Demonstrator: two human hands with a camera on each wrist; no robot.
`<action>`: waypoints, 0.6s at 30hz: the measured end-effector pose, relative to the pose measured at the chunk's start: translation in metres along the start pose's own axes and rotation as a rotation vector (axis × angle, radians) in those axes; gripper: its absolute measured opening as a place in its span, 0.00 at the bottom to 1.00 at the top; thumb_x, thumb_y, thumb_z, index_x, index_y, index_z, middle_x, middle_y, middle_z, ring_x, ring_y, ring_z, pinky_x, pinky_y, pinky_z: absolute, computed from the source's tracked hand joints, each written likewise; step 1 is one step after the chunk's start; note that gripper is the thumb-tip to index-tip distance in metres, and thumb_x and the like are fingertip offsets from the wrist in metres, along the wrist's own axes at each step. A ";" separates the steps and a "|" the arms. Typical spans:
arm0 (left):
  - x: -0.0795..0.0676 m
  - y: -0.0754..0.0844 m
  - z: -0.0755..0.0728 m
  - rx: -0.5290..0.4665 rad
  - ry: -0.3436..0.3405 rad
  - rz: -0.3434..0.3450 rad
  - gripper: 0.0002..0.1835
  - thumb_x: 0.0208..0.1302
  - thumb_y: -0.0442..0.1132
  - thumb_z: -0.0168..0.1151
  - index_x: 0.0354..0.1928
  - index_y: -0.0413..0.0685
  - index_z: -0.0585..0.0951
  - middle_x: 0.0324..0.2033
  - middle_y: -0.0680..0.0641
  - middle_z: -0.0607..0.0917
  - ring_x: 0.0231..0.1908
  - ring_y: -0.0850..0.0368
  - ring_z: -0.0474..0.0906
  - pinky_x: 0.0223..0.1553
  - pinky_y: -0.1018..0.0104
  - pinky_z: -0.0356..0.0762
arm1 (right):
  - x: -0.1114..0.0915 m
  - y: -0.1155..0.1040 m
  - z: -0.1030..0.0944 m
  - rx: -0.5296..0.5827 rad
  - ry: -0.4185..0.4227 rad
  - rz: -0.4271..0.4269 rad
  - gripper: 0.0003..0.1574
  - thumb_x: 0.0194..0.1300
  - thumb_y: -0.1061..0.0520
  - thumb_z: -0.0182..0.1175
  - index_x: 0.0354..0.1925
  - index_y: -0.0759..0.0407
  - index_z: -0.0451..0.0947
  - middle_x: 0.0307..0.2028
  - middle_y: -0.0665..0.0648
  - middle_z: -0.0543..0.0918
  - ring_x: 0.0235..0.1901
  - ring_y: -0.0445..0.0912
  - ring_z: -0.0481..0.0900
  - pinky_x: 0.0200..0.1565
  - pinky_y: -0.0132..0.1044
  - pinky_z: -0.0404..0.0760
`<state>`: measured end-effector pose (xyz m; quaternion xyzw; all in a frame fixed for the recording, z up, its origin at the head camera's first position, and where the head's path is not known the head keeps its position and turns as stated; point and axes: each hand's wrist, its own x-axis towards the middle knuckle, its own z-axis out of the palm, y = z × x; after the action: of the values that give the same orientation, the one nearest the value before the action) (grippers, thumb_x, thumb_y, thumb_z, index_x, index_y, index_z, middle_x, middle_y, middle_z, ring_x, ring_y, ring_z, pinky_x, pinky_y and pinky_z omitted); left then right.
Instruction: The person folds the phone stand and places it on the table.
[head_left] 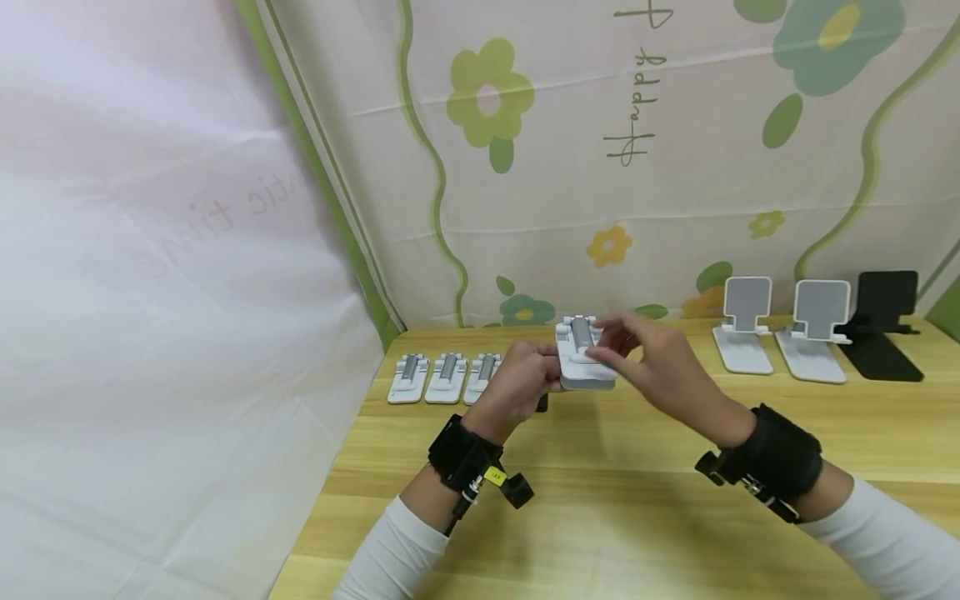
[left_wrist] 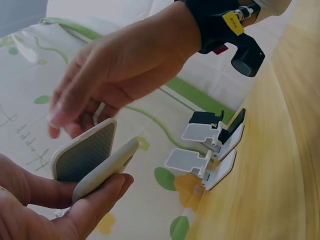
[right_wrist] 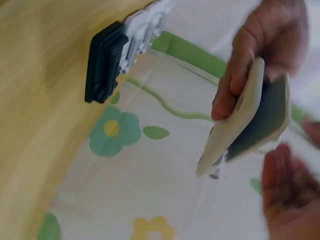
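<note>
My left hand (head_left: 525,375) grips a white phone stand (head_left: 585,375) with grey pads, held up above the table. Its two plates stand slightly apart in the left wrist view, like a half-parted clamshell. Fingers and thumb of that hand wrap the base plate (right_wrist: 236,117) in the right wrist view. My right hand (head_left: 660,358) is at the stand's right side, overlapping it in the head view. Both wrist views show a gap between the right fingers (right_wrist: 282,180) and the plates; these fingers are loosely bent, blurred and hold nothing.
Three folded white phone stands (head_left: 447,379) line the left of the wooden table (head_left: 600,517), with a folded black stand (right_wrist: 105,62) beside them. At the right back stand two unfolded white stands (head_left: 742,350) and an unfolded black one (head_left: 885,358). A flowered curtain (head_left: 540,192) hangs behind.
</note>
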<state>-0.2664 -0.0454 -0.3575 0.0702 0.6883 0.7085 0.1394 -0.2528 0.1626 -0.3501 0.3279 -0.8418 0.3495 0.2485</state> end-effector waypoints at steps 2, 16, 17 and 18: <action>0.000 0.000 0.001 -0.008 0.003 -0.001 0.17 0.74 0.29 0.54 0.59 0.30 0.81 0.52 0.37 0.86 0.41 0.56 0.83 0.38 0.71 0.82 | 0.002 0.004 -0.006 0.105 -0.087 0.221 0.28 0.72 0.48 0.66 0.60 0.65 0.74 0.41 0.57 0.83 0.38 0.44 0.81 0.40 0.29 0.80; -0.002 0.003 0.002 -0.100 -0.063 -0.003 0.19 0.77 0.29 0.49 0.65 0.31 0.76 0.60 0.35 0.82 0.60 0.42 0.82 0.57 0.57 0.83 | 0.002 0.024 -0.018 0.836 -0.471 0.734 0.35 0.83 0.49 0.48 0.69 0.79 0.61 0.48 0.51 0.82 0.46 0.40 0.82 0.52 0.33 0.83; -0.002 0.003 0.002 -0.124 -0.065 -0.009 0.20 0.78 0.29 0.47 0.66 0.30 0.75 0.60 0.34 0.82 0.60 0.41 0.81 0.58 0.55 0.83 | 0.002 0.024 -0.018 0.840 -0.471 0.734 0.35 0.83 0.49 0.48 0.69 0.79 0.61 0.49 0.52 0.82 0.46 0.40 0.82 0.52 0.33 0.83; -0.002 0.004 0.002 -0.149 -0.067 -0.012 0.20 0.79 0.30 0.46 0.66 0.29 0.75 0.60 0.32 0.82 0.61 0.40 0.81 0.58 0.54 0.82 | 0.002 0.025 -0.017 0.845 -0.471 0.732 0.35 0.83 0.50 0.48 0.70 0.79 0.60 0.49 0.52 0.82 0.47 0.40 0.82 0.52 0.33 0.83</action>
<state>-0.2645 -0.0445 -0.3536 0.0794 0.6288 0.7543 0.1715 -0.2689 0.1881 -0.3480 0.1558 -0.7207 0.6342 -0.2328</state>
